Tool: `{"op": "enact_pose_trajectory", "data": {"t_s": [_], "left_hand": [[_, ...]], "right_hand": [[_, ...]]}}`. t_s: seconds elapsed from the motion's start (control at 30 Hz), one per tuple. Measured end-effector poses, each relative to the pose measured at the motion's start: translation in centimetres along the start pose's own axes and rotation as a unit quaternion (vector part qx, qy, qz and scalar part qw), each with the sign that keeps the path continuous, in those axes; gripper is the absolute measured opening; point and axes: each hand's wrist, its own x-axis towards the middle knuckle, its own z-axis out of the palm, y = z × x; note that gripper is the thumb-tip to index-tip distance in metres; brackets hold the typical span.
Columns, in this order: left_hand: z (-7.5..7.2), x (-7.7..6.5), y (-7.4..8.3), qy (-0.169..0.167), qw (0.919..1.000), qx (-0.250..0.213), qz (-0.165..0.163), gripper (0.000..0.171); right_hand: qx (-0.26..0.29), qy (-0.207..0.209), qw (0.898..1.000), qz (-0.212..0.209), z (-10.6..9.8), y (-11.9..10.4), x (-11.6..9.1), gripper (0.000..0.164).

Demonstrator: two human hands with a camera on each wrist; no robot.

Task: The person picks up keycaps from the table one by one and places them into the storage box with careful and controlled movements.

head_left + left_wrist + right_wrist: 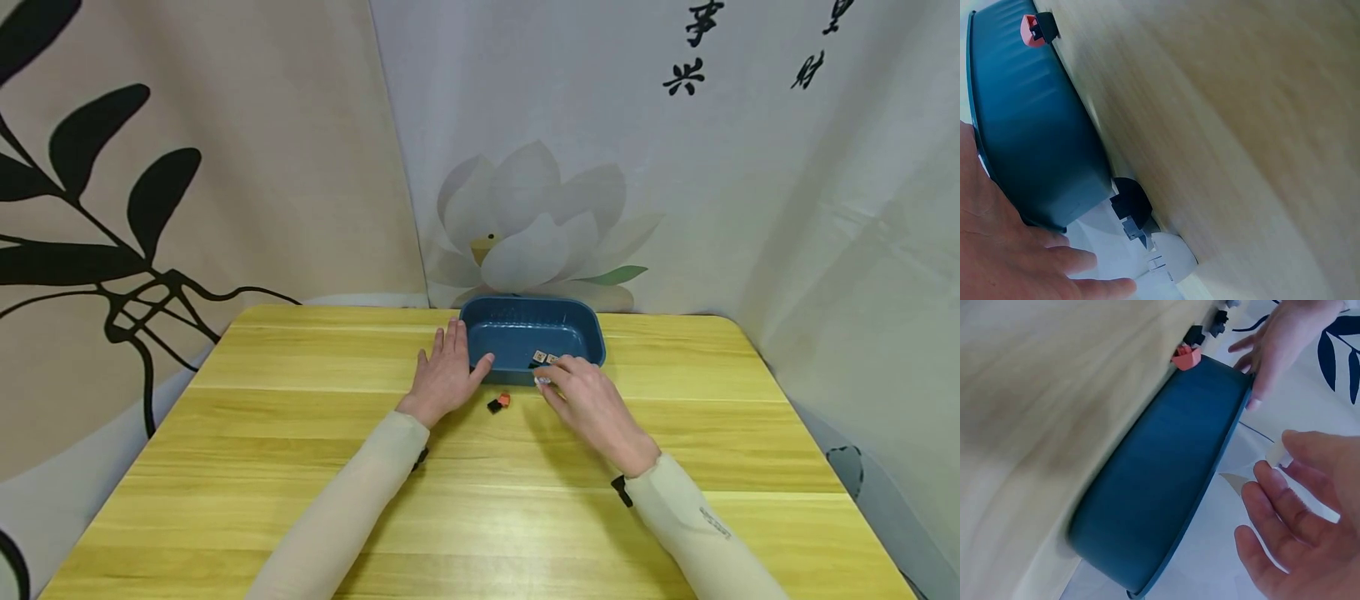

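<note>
My left hand (444,379) lies with fingers stretched along the left end of a blue rectangular tub (528,329), thumb spread toward its near rim. Over the near right rim, my right hand (596,408) pinches a small white piece (1276,454) between thumb and fingertips. Small light-faced pieces (540,357) lie inside the tub near that hand. A red piece (504,400) and a black piece (494,407) sit together on the table in front of the tub. In the left wrist view, a dark piece (1132,203) and a white piece (1174,256) lie beyond the tub's corner.
The tub stands near the back edge of a wooden table (300,500). Behind it hangs a pale curtain (300,150) printed with dark leaves, a lotus and black characters.
</note>
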Motion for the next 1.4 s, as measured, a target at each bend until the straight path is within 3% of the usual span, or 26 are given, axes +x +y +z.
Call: {"op": "enact_pose_trajectory", "data": {"t_s": [0.43, 0.67, 0.9, 1.4], "left_hand": [[0.1, 0.0, 0.1, -0.002, 1.0, -0.001, -0.004, 0.093], [0.0, 0.0, 0.1, -0.002, 1.0, 0.004, -0.003, 0.094], [0.0, 0.0, 0.1, -0.003, 1.0, 0.005, -0.004, 0.094], [0.0, 0.0, 0.1, -0.005, 1.0, 0.004, -0.007, 0.094]], "right_hand": [[0.032, 0.024, 0.999, 0.024, 0.7, 0.9, 2.5, 0.022], [0.03, 0.016, 0.998, 0.047, 1.2, 1.3, 3.9, 0.022], [0.032, -0.025, 0.996, 0.08, 2.4, 1.8, 5.1, 0.022], [0.055, -0.125, 0.979, 0.15, 4.3, 2.8, 6.9, 0.025]]}}
